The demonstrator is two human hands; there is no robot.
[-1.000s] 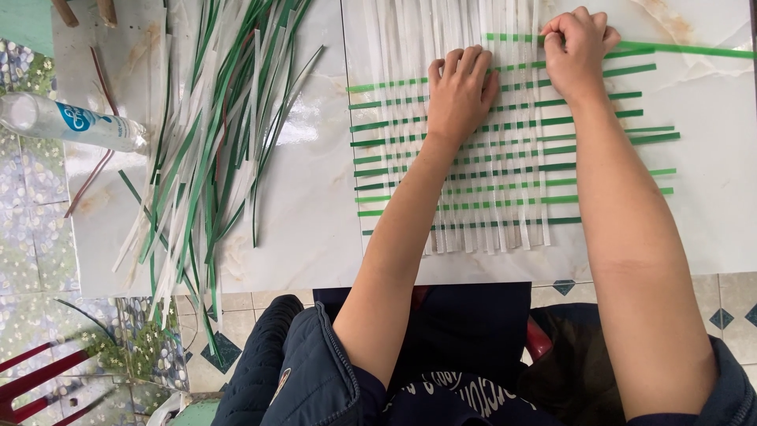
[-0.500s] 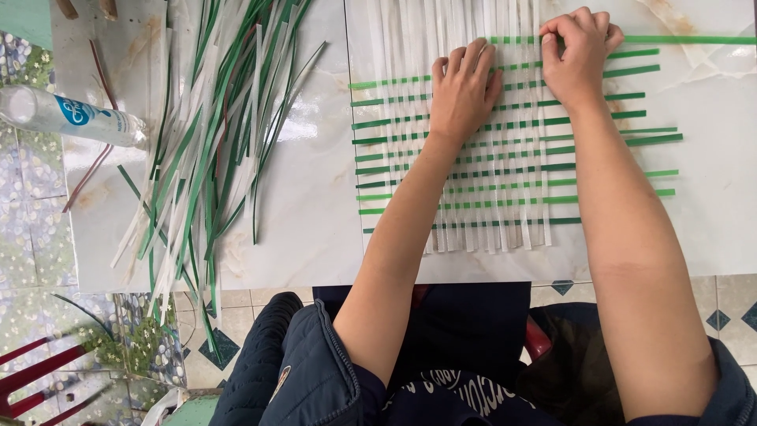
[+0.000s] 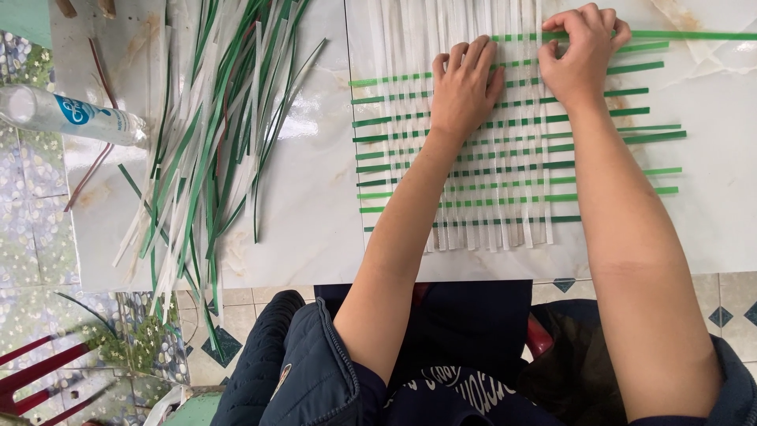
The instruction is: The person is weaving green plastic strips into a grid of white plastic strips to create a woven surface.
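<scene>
Two bare hands on a half-woven mat of white and green flat plastic strips (image 3: pixel 505 158).

The right hand (image 3: pixel 582 55) has its fingers curled shut, pinching the topmost long green strip (image 3: pixel 686 35) at the mat's upper right edge. The left hand (image 3: pixel 464 87) lies flat, fingers spread, pressing the mat's upper middle. Left of the mat lies a loose pile of green and white strips (image 3: pixel 205 134), and beyond it a clear plastic bottle (image 3: pixel 67 117); all rest on pale glossy marble tiles (image 3: pixel 307 197).

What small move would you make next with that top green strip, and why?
Probably slide the top green strip down toward the rows below. The right hand pinches it at the top of the woven mat, the left hand presses the white strips flat, and this strip lies a little farther from its neighbour than the lower rows do.
</scene>
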